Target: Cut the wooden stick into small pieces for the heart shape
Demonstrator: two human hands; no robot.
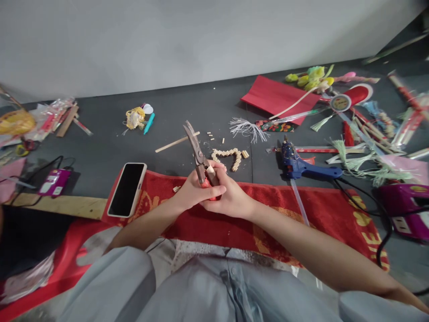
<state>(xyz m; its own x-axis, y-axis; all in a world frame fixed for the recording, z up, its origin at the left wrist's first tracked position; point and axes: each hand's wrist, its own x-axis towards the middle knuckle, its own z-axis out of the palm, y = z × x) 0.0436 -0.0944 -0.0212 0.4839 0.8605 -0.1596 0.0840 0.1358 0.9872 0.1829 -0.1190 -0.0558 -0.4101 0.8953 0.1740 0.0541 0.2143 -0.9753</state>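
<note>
In the middle of the head view I hold a pair of metal snips point(198, 154) with red grips, jaws up and pointing away from me. My left hand point(191, 193) is closed on the handles from the left, its thumb across them. My right hand point(233, 194) closes round the same handles from the right, and the two hands touch. Just beyond lies a curved chain of short pale stick pieces point(219, 153), with a few loose cut pieces point(223, 140) near it. A thin wooden stick point(170, 145) lies behind the blades, partly hidden by them.
A red towel point(261, 223) lies along the table's front edge, with a phone point(127, 190) on its left end. To the right are a blue glue gun point(303, 167), red paper point(278, 96), tassels point(248, 129) and a purple box point(407, 210). A teal pen point(149, 123) lies left.
</note>
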